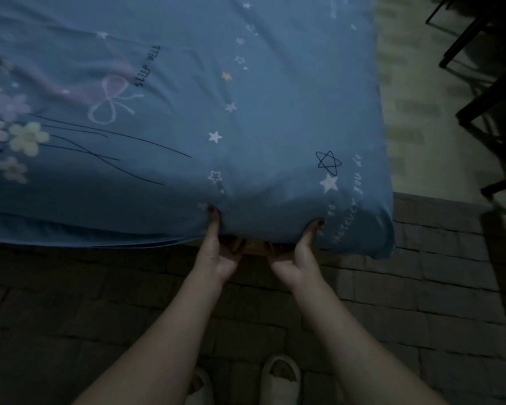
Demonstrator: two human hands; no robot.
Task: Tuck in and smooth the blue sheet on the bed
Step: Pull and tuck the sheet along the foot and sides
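Head view: blue star-printed cotton sheet [187,112] covered the mattress. Left hand [216,252] and right hand [295,258] gripped its near edge, thumbs on top, fingers underneath. Best practice: pull taut, push evenly under.

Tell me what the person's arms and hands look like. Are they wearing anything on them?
Both arms are bare, with no sleeves, watch or bracelet showing. The left hand and right hand wear no gloves. The thumbnails that show are painted dark red. I can't see any rings, but most of the fingers are hidden under the blue sheet.
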